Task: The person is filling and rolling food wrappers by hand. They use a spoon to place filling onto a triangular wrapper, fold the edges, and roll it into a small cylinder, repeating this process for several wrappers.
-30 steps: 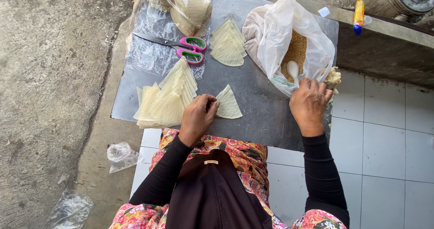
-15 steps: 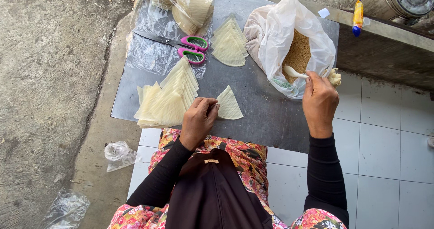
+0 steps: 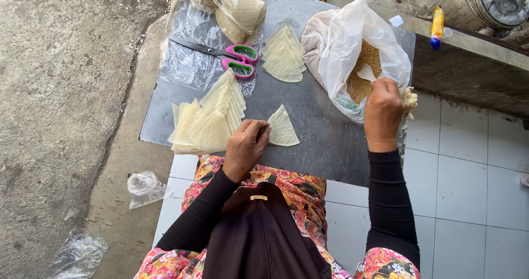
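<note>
Wrappers lie across the grey worktop: we press our left hand with curled fingers on the edge of a single triangular wrapper near the worktop's near edge, just beside a fanned stack of wrappers at the near left corner. Our right hand is clenched around what looks like a pale spoon, dipping into the white plastic bag of crumbly brown filling at the right edge. Pink-handled scissors rest on clear plastic sheeting toward the far left corner, beside another small wrapper pile.
</note>
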